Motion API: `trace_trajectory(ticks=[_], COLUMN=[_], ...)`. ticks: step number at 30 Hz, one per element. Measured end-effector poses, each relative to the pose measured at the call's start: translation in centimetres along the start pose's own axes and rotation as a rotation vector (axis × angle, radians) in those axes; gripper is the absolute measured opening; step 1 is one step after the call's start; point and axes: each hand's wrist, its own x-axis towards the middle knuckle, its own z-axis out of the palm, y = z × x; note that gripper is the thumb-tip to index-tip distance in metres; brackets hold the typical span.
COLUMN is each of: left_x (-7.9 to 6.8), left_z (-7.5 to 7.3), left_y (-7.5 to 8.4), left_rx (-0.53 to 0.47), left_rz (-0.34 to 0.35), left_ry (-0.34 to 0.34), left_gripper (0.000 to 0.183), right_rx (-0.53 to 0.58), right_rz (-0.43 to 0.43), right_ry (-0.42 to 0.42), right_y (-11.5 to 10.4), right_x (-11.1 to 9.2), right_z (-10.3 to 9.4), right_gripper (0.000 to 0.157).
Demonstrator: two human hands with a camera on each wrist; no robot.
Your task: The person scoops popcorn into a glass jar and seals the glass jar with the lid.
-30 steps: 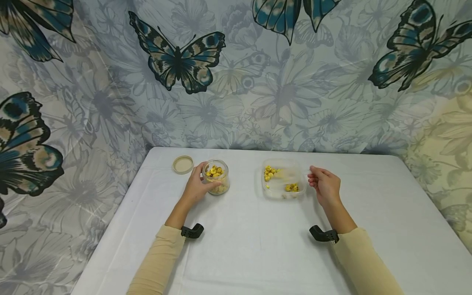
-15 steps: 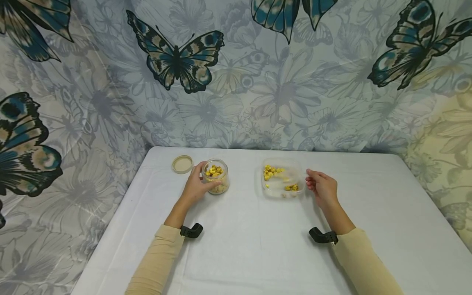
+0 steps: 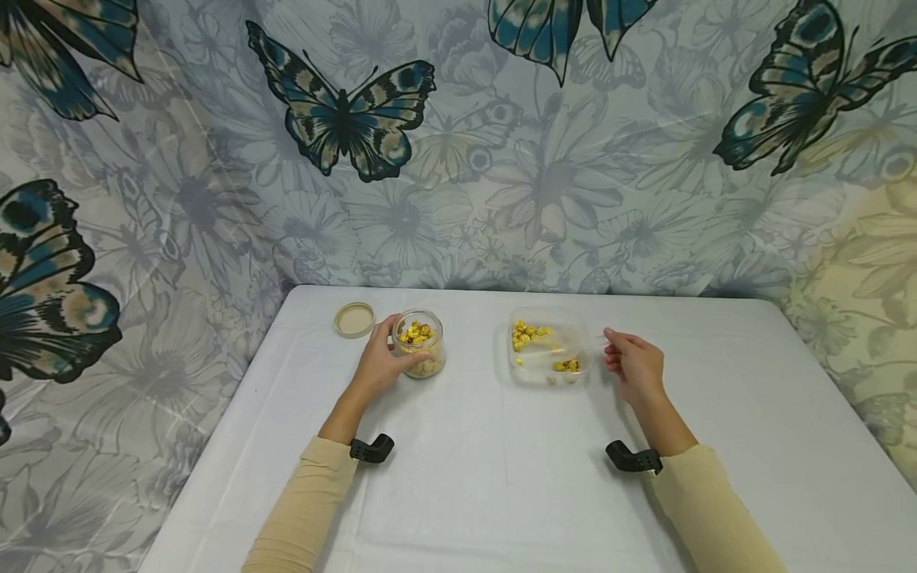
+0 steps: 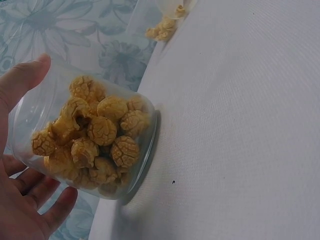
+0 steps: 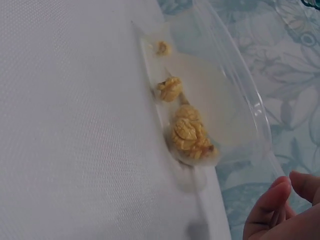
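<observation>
In the head view a clear glass jar (image 3: 429, 368) of yellow-brown popcorn (image 4: 102, 131) stands upright on the white cloth. My left hand (image 3: 380, 368) grips it from the left, thumb at the front and fingers behind. To the right sits a clear plastic tub (image 3: 571, 325) with a cluster of popcorn (image 3: 528, 334) at its back left and a few pieces near the front right. Just beyond the tub's right edge, my right hand (image 3: 636, 366) pinches a thin clear handle (image 5: 276, 167) between thumb and forefinger; its far end is hard to see against the tub.
A round pale-gold lid (image 3: 354, 320) lies on the table left of the jar. White cloth (image 3: 458, 477) covers the table, and a butterfly-patterned curtain (image 3: 458, 199) hangs behind its back edge. Black wrist mounts (image 3: 372, 449) sit on both wrists.
My right hand shifted slightly left toward the tub, then back right. The blurred popcorn at the tub's back left now lies still, spread a little rightward. My left hand and the jar stayed put.
</observation>
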Motion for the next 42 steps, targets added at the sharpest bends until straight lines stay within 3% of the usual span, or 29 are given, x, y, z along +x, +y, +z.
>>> trace_trajectory(ticks=[13, 29, 33, 42], left_x=[-0.1, -0.1, -0.1, -0.2], left_z=[0.0, 0.0, 0.0, 0.0], left_y=[0.1, 0.0, -0.1, 0.1], left_rx=[-0.008, -0.014, -0.018, -0.013], left_rz=[-0.003, 0.015, 0.017, 0.007], left_ry=[-0.002, 0.004, 0.008, 0.003], left_gripper=[0.091, 0.090, 0.090, 0.091], right_rx=[0.051, 0.060, 0.028, -0.176], right_rz=[-0.061, -0.186, -0.236, -0.357], right_ry=[0.027, -0.116, -0.184, -0.325], right_y=[-1.8, -1.9, -1.4, -0.6], right_x=[-0.2, -1.7, -2.0, -2.8], right_z=[-1.0, 1.5, 2.5, 5.4], right_gripper=[0.015, 0.009, 0.009, 0.009])
